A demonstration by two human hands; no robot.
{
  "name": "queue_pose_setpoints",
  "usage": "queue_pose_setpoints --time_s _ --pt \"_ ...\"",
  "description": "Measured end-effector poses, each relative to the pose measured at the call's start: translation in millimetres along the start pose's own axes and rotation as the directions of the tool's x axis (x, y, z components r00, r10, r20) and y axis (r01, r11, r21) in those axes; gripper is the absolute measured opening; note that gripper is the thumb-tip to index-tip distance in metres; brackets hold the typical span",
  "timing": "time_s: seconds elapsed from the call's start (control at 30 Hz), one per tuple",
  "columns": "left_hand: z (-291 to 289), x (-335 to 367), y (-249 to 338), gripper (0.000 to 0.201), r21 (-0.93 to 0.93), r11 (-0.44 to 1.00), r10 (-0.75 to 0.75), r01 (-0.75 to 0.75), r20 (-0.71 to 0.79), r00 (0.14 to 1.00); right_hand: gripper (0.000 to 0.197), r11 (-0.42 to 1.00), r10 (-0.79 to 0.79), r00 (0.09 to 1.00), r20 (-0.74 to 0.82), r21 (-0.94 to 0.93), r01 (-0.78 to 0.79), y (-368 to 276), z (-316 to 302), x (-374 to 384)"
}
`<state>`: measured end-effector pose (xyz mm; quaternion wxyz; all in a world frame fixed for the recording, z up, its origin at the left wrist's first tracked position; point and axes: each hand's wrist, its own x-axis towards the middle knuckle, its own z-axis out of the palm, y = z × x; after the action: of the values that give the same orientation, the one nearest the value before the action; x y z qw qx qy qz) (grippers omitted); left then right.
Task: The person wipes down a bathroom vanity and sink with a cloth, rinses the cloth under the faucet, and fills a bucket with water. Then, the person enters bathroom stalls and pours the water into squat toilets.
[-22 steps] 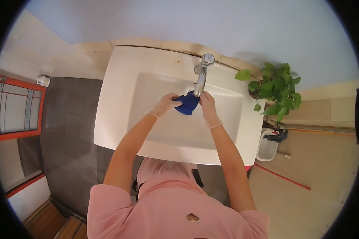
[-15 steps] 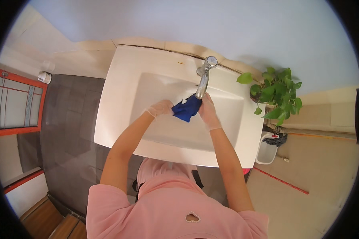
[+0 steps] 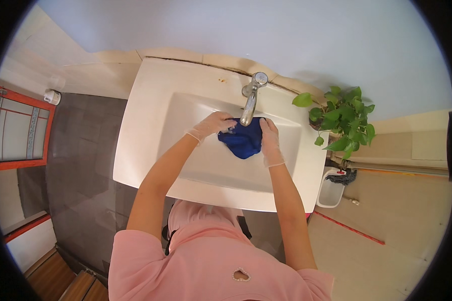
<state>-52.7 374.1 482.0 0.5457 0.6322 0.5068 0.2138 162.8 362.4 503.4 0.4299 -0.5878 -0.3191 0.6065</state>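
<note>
Cloth (image 3: 244, 144): seemed soft, limp; best held by edges;
Left grip (image 3: 215, 125): I pinched its left edge;
Right grip (image 3: 270, 139): I pinched its right

We see a white washbasin (image 3: 135, 135) with a wide rectangular bowl (image 3: 206, 174), a chrome tap (image 3: 252, 99) standing on its back ledge, small yellowish-brown spots (image 3: 222, 80) left of the tap, and a leafy green plant (image 3: 347, 120) at its back right corner.

Looks like I'm standing in some kind of washroom. Big white washbasin (image 3: 139, 125) against the wall, chrome tap (image 3: 250, 100) on it, grey tiled floor (image 3: 85, 160). Home or public, can't really tell.
</note>
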Motion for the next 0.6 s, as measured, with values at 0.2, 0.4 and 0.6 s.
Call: queue_pose_setpoints --time_s 0.2,0.4,0.6 --pt "20 -8 36 0.034 -0.612 0.783 -0.147 0.113 -0.006 0.989 0.041 0.988 0.013 0.993 0.117 -0.157 0.006 8 22 -11" --pt "28 -11 22 0.044 -0.825 0.561 -0.042 0.060 0.045 0.998 0.033 0.984 0.151 0.981 0.119 -0.110 -0.138 5 32 -17" --pt "67 -6 -64 0.041 -0.707 0.692 -0.083 -0.145 -0.277 0.957 0.027 0.917 0.207 0.969 0.133 0.318 -0.240 22 32 -1"
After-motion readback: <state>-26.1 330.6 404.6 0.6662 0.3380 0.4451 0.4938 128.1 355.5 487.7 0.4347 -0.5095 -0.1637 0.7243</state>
